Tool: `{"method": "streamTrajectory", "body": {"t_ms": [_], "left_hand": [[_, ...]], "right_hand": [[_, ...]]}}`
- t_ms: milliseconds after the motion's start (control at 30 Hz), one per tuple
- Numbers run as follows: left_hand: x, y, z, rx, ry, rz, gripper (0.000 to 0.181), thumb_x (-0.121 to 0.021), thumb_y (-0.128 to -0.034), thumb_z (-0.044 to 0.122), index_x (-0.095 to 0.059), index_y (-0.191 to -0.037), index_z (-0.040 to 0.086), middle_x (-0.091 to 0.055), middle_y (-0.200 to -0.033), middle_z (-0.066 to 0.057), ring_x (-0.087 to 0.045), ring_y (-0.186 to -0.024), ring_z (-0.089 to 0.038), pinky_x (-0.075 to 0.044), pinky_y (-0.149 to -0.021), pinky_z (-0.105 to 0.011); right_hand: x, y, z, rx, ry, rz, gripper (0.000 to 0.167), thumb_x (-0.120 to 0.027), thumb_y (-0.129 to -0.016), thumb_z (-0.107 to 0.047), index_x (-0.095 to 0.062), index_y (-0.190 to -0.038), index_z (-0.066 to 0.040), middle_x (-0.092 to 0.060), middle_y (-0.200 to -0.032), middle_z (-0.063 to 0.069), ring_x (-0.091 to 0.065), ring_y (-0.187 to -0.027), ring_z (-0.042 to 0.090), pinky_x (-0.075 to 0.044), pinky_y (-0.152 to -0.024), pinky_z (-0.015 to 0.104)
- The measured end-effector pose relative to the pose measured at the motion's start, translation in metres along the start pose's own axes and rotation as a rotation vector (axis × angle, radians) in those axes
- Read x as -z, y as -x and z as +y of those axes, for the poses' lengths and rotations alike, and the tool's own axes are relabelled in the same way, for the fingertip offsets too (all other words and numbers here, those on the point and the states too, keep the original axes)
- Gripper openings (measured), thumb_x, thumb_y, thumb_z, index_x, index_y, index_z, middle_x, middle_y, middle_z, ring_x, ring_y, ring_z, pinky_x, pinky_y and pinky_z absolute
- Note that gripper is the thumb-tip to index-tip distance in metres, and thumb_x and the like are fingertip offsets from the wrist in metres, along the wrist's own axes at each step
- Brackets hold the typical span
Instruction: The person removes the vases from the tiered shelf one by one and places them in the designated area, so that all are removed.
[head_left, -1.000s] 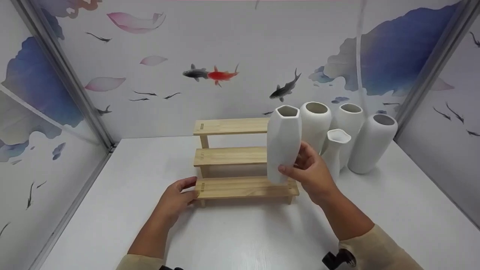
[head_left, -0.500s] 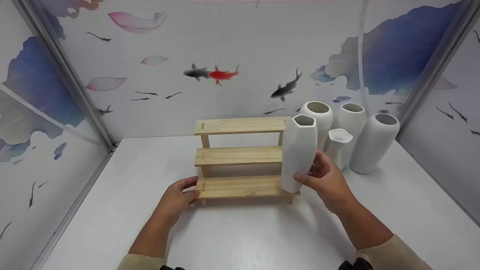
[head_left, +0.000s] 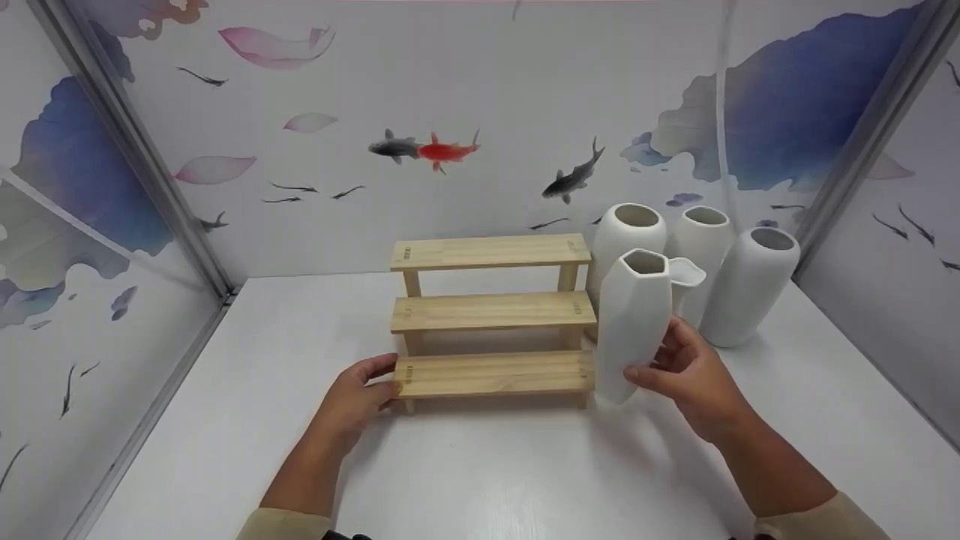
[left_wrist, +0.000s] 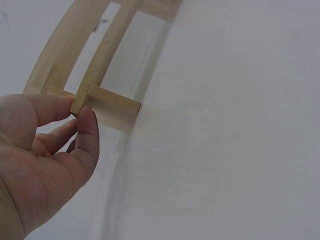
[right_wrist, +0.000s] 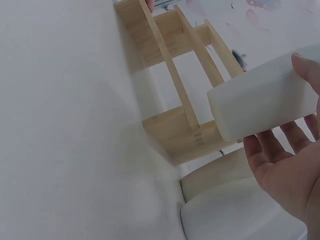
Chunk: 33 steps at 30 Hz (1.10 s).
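Note:
A three-tier wooden stand [head_left: 491,375] rests on the white table. My left hand [head_left: 358,397] pinches the left end of its lowest shelf between thumb and fingers, as the left wrist view also shows [left_wrist: 55,150]. In my right hand [head_left: 697,382] is a white faceted vase [head_left: 634,330] with a five-sided mouth, gripped between thumb and fingers low on its body. It is held slightly tilted just right of the stand's lowest shelf. From the right wrist view, the vase's base [right_wrist: 220,117] appears raised off the table.
Behind my right hand stand several other white vases: a wide round one [head_left: 634,217], a tall one [head_left: 705,232], a rounded one [head_left: 757,292] and a small flared one [head_left: 686,274], partly hidden. Printed wall panels [head_left: 480,75] enclose the back and sides of the table [head_left: 480,465].
The right hand has carried the faceted vase rightward and lower, from in front of the shelves to beside the stand's right end. The left hand keeps its hold on the stand.

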<state>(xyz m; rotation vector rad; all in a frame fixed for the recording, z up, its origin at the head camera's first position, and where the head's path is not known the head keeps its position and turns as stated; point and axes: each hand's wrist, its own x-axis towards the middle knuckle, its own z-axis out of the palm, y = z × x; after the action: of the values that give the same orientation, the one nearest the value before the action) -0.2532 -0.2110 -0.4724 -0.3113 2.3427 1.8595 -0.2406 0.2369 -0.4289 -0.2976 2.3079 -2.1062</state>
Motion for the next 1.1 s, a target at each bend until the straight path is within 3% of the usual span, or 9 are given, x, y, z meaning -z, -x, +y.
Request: {"method": "streamTrajectory", "body": {"t_ms": [200, 667, 1100], "left_hand": [[0.000, -0.001, 0.000, 0.002, 0.005, 0.004, 0.052, -0.064, -0.1015, 0.005, -0.057, -0.153, 0.009, -0.054, -0.159, -0.014, -0.068, -0.125, -0.024, -0.060, -0.104, -0.039], [-0.002, 0.001, 0.000, 0.000, 0.010, 0.004, 0.052, -0.065, -0.1022, 0.007, -0.057, -0.153, 0.009, -0.054, -0.159, -0.014, -0.068, -0.127, -0.024, -0.058, -0.108, -0.041], [-0.003, 0.000, 0.001, 0.027, -0.004, 0.010, 0.051, -0.066, -0.1018, 0.007, -0.058, -0.152, 0.011, -0.055, -0.158, -0.012, -0.068, -0.127, -0.023, -0.057, -0.110, -0.042]], "right_hand": [[0.017, 0.006, 0.005, -0.020, 0.017, 0.030, 0.089, -0.085, -0.085, 0.002, -0.039, -0.160, -0.015, -0.065, -0.142, -0.011, -0.069, -0.124, 0.007, -0.059, -0.099, 0.022], [0.062, 0.023, 0.017, 0.073, -0.082, 0.054, 0.087, -0.074, -0.089, 0.013, -0.040, -0.161, -0.021, -0.063, -0.146, -0.010, -0.068, -0.127, 0.004, -0.059, -0.099, 0.020], [0.107, 0.024, 0.040, -0.007, -0.065, 0.170, 0.081, -0.078, -0.091, 0.006, -0.042, -0.155, -0.028, -0.056, -0.141, -0.020, -0.063, -0.120, -0.008, -0.054, -0.094, 0.009]]}}
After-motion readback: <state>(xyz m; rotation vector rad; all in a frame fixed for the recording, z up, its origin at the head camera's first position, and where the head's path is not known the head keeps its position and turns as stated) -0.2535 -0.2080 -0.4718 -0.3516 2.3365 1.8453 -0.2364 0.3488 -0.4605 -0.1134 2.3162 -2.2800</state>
